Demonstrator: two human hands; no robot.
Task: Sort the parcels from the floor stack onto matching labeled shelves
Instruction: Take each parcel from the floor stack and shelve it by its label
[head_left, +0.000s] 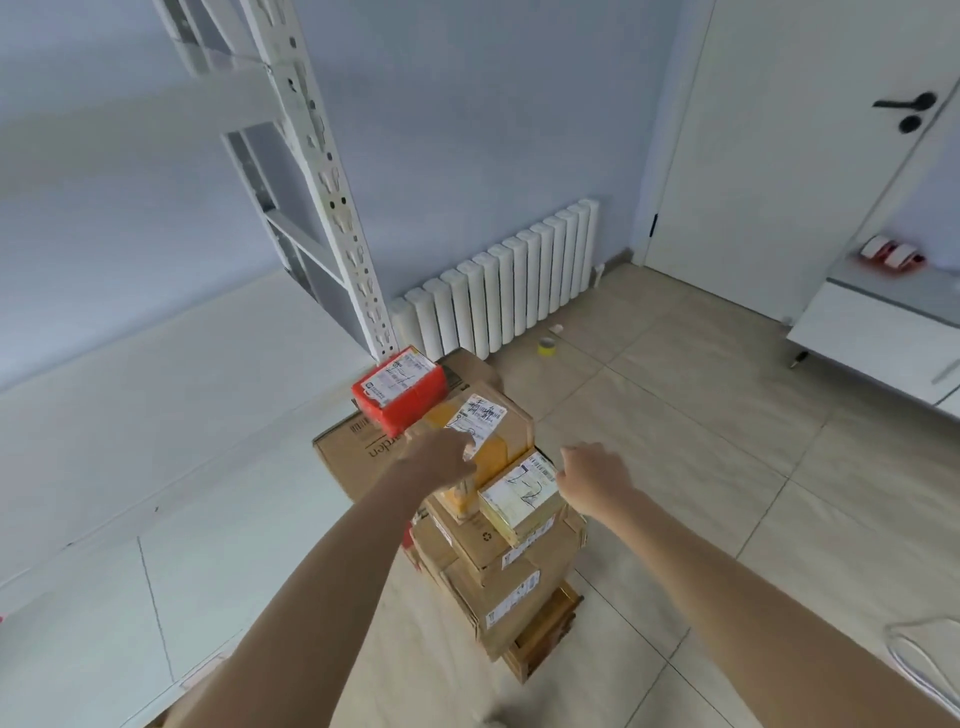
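While the floor stack (498, 545) stands beside the foot of the white shelf upright (332, 208), both hands reach over its top tier. Top of pile: a brown taped parcel (498, 431) with a handwritten white label, a small pale box (522, 499) marked "2-2" just beside and nearer, and a red parcel (400, 389) sitting on a larger carton behind. Judgement on handling: these are small cardboard cartons, stiff-walled, likely light enough for one hand each; the glossy yellow tape may be a little slick, so opposite side faces look the better hold, not the label or taped seam. The stack narrows upward and sits unevenly, so lifting straight up seems wiser than dragging, lest the neighbours slide. Left hand (441, 457) lies on the brown taped parcel, fingers extended over the lower corner of its label, touching or pressing it; no wrap round an edge is visible. Right hand (587, 478) is at the right edge of the small pale box, fingers curled inward beside its wall; whether they actually grip the box or only close near it cannot be told from this angle. Shelf labels are not readable here. A roll of tape (546, 347) lies on the tiles near the radiator (498, 280), well apart from the pile.
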